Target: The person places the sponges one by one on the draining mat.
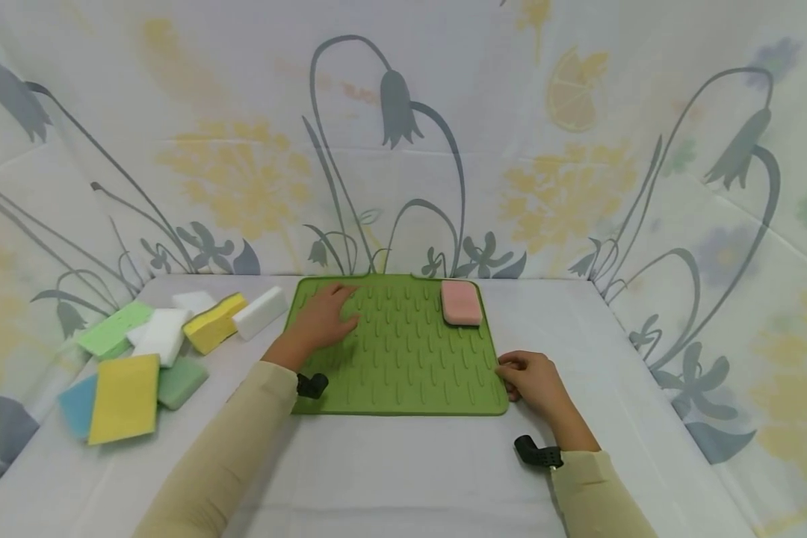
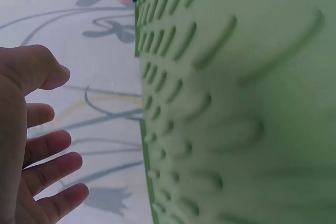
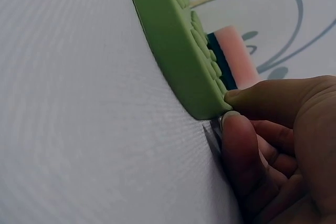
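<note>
A green silicone mat (image 1: 403, 373) with raised ridges lies flat on the white-covered table. Over its left part hovers my left hand (image 1: 324, 320), fingers spread and holding nothing. In the left wrist view the fingers (image 2: 55, 174) stand apart from the ridged surface. My right hand (image 1: 534, 381) is at the mat's right edge, near the front corner. Seen from the right wrist, thumb and forefinger pinch the mat's rim (image 3: 181, 77), one above and one below. A pink sponge (image 1: 462, 302) with a dark underside rests on the mat's back right corner.
Left of the mat lies a loose pile of sponges: a yellow cloth-like one (image 1: 124, 398), a yellow block (image 1: 215, 323), white blocks (image 1: 260, 312), green ones (image 1: 114, 329) and a blue one (image 1: 78, 406). A flower-printed curtain (image 1: 403, 149) hangs behind the table.
</note>
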### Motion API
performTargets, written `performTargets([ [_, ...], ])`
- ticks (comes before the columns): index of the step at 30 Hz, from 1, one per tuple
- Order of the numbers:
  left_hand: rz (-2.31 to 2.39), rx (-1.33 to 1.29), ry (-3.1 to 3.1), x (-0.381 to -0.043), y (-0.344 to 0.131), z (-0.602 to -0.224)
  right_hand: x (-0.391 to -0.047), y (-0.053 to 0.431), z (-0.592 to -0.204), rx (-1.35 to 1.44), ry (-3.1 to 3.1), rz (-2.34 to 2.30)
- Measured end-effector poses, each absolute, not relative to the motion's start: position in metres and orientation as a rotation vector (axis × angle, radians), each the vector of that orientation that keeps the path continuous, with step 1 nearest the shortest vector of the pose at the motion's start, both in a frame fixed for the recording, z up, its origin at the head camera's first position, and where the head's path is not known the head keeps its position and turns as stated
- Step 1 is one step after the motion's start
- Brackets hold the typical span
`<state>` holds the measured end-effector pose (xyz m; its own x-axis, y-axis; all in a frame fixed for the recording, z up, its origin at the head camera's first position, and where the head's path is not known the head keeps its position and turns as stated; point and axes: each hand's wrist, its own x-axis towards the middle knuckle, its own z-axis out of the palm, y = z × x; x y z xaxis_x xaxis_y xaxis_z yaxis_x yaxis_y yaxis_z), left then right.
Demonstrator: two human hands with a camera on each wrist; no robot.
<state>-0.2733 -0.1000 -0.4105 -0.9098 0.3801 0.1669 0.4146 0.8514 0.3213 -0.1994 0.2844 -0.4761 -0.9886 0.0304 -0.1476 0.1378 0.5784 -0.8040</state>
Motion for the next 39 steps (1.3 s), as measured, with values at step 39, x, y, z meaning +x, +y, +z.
performTargets([
  [39,-0.294,-0.141,-2.931,-0.268,-0.182,-0.424,-0.199,0.285,-0.477,0.129,2.689,-1.4],
])
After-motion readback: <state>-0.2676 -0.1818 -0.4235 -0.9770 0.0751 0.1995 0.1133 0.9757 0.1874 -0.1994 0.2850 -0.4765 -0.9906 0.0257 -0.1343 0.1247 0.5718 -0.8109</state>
